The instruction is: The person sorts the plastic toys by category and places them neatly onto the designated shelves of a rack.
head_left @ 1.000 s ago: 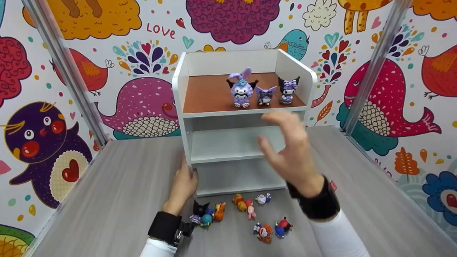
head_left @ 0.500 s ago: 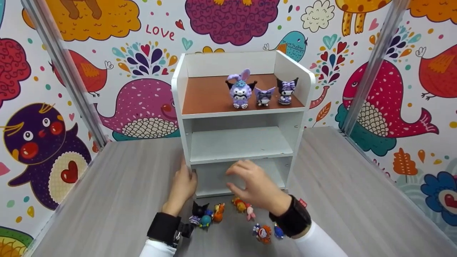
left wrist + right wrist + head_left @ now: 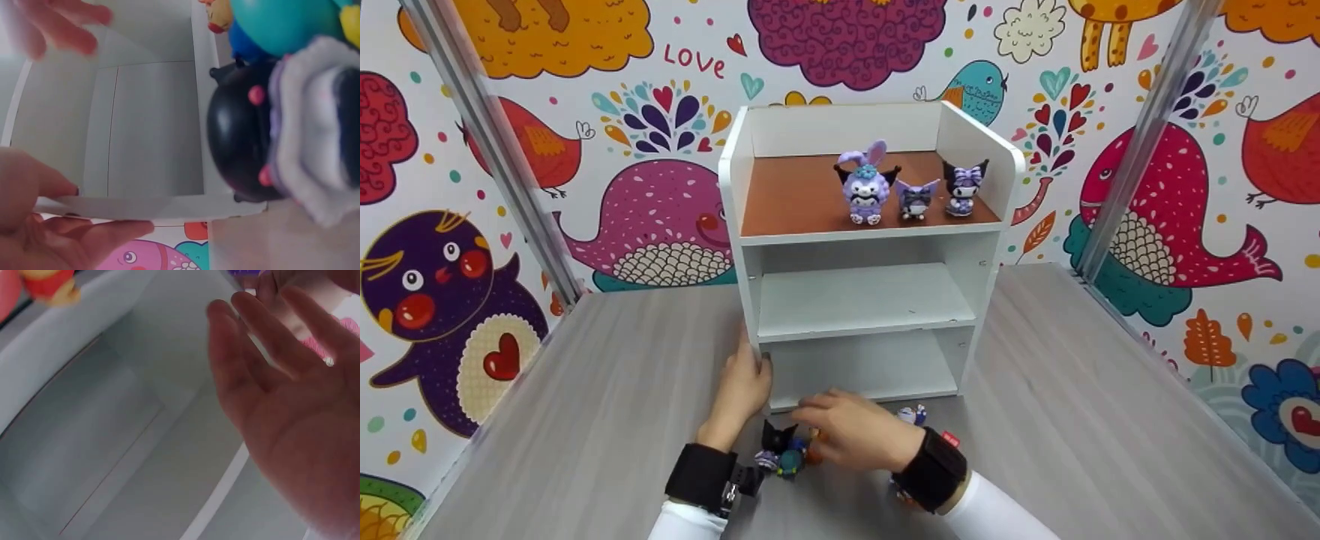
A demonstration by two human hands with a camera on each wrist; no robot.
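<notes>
My left hand (image 3: 742, 382) grips the left side panel of a small white shelf unit (image 3: 866, 328). In the left wrist view, its thumb and fingers lie on opposite faces of that panel (image 3: 146, 207). My right hand (image 3: 859, 431) is over the toy figures in front of the unit, fingers loosely bent and holding nothing. Its fingertips overlap a mostly hidden orange figure (image 3: 814, 452) in the head view. Just left of them lie a black-eared figure (image 3: 778, 435) and a teal-headed one (image 3: 790, 463). A red-and-yellow figure (image 3: 50, 287) shows in the right wrist view.
Three purple-and-black figures, among them a bunny-eared one (image 3: 866, 193), stand on the brown top shelf (image 3: 787, 195). A white-and-blue figure (image 3: 913, 414) lies beyond my right wrist. The grey table (image 3: 1110, 420) meets patterned walls (image 3: 660, 135) and metal posts (image 3: 502, 142).
My right hand has come down from in front of the upper shelves, moving left to the figures on the table. My left hand has kept its hold on the side panel.
</notes>
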